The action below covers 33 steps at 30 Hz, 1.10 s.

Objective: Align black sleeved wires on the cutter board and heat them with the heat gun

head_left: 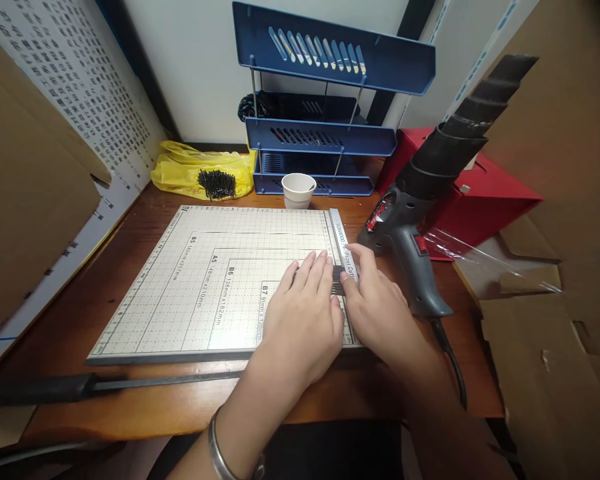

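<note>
My left hand lies flat with its fingers stretched out over a row of thin black tubes on the gridded board of a paper cutter. Most of the tubes are hidden beneath it. At the metal ruler strip, my right hand curls its thumb and fingers round the tubes' right ends. Its fingertips are partly out of sight. The cutter's blade arm, with a black handle, extends along the front edge of the board and passes behind my left forearm.
A heat gun with a cord stands at the right before a red box. Behind the cutter are a paper cup, a blue tray rack and a yellow bag with a pile of short black pieces. Cardboard flanks the table.
</note>
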Available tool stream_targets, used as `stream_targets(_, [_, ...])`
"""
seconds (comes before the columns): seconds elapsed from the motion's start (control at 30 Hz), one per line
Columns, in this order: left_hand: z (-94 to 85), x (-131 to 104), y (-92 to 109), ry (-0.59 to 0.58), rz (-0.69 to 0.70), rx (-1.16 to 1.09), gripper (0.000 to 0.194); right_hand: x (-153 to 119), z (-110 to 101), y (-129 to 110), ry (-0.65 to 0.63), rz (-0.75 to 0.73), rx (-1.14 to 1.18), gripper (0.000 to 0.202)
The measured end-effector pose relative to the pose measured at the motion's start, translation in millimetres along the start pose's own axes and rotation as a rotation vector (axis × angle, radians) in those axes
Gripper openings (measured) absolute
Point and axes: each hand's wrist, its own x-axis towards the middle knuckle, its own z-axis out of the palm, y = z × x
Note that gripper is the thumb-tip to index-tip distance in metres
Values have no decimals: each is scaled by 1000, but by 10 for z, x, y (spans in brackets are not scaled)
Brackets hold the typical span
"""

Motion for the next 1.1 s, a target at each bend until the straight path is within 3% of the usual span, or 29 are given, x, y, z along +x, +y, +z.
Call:
stream_targets(0.37, [7, -1, 5, 49, 13, -27, 55, 130, -28, 28, 45, -11, 82, 35])
stream_targets(0.53, [-15, 15, 7, 52, 4, -41, 53, -47, -21, 159, 155, 11, 318, 35])
stream_targets(0.63, [-10, 27, 4, 41, 2, -42, 53, -178, 16, 229, 150, -49, 397, 41])
stream_targets(0.8, [-35, -9, -9, 59, 18, -28, 57, -238, 49, 226, 71, -117, 309, 54])
stream_targets(1.1, [-76, -307, 91, 80, 22, 23, 55, -174, 68, 238, 65, -112, 274, 54])
